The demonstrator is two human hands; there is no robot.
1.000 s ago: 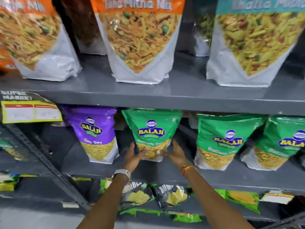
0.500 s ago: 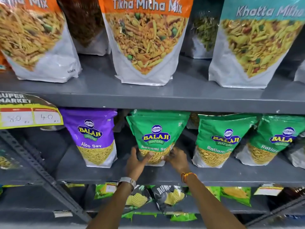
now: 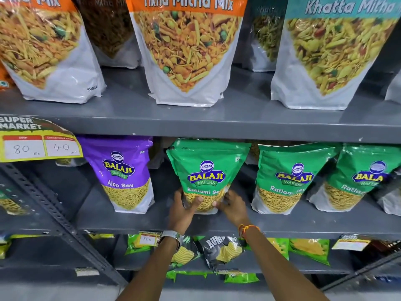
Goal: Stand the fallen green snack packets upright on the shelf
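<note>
A green Balaji Ratlami Sev packet [image 3: 206, 170] stands upright in the middle of the grey shelf [image 3: 134, 222]. My left hand [image 3: 183, 210] grips its lower left corner and my right hand [image 3: 233, 206] grips its lower right corner. Two more green packets [image 3: 288, 177] [image 3: 360, 181] stand to the right, leaning slightly left. A purple Aloo Sev packet [image 3: 123, 172] stands upright to the left.
Large namkeen pouches [image 3: 186, 48] fill the upper shelf [image 3: 238, 127] overhead. A price tag [image 3: 39, 140] hangs at the left. Chip packets [image 3: 219, 253] lie on the shelf below. A perforated metal upright [image 3: 56, 216] slants at the left.
Both hands have closed in on the bottom of the middle green packet, which now stands straighter. The view has shifted closer to the shelf.
</note>
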